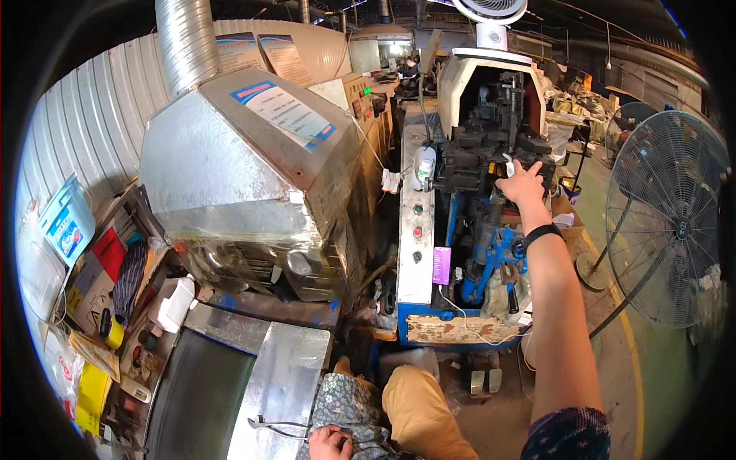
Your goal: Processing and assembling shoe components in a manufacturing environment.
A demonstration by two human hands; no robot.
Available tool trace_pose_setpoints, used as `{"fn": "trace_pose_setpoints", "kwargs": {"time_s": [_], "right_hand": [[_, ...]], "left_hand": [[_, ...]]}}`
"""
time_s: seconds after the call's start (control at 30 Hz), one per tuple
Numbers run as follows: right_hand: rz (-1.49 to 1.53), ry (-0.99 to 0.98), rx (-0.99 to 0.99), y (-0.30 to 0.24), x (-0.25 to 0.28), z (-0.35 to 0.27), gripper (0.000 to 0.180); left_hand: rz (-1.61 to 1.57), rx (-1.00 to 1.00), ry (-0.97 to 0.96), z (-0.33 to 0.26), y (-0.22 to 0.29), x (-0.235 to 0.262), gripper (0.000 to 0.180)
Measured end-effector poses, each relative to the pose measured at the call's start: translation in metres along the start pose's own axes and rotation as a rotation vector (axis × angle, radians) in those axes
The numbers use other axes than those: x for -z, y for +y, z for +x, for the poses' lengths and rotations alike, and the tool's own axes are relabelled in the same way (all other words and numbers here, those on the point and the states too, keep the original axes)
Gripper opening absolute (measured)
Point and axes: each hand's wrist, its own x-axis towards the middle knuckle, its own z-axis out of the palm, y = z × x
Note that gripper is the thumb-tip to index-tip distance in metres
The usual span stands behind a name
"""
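My right arm reaches forward to the dark metal head (468, 165) of a machine with a blue frame. There my right hand (524, 185) is open, fingers spread, beside a small pale piece (508, 163) whose kind is too small to tell. Whether the fingertips touch it is unclear. Low in the view, my left hand (331, 443) is curled near my lap, closed around the handle ends of metal pliers (280, 427). The jaws of the pliers point left, over a shiny metal sheet (280, 368).
A metal-hooded unit (245, 146) with a duct stands on the left. Push buttons line a white control panel (417, 230); a spray bottle (424, 165) stands on it. Foot pedals (485, 381) sit below the machine. A large floor fan (678, 222) is at right.
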Motion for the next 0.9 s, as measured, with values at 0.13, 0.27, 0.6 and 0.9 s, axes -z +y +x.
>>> {"fn": "trace_pose_setpoints", "kwargs": {"time_s": [0.13, 0.27, 0.6, 0.9], "right_hand": [[-0.047, -0.088, 0.003, 0.0, -0.001, 0.005, 0.078], [-0.061, -0.081, 0.021, 0.001, 0.001, 0.005, 0.078], [-0.067, -0.071, 0.062, 0.004, -0.002, 0.003, 0.082], [-0.105, 0.016, 0.082, 0.005, -0.013, -0.019, 0.074]], "left_hand": [[0.018, -0.001, 0.027, 0.003, 0.0, -0.001, 0.011], [0.015, 0.01, 0.035, 0.001, -0.001, -0.004, 0.011], [-0.011, 0.034, -0.006, -0.003, -0.007, -0.003, 0.011], [-0.023, 0.026, 0.011, 0.002, -0.005, 0.002, 0.014]]}}
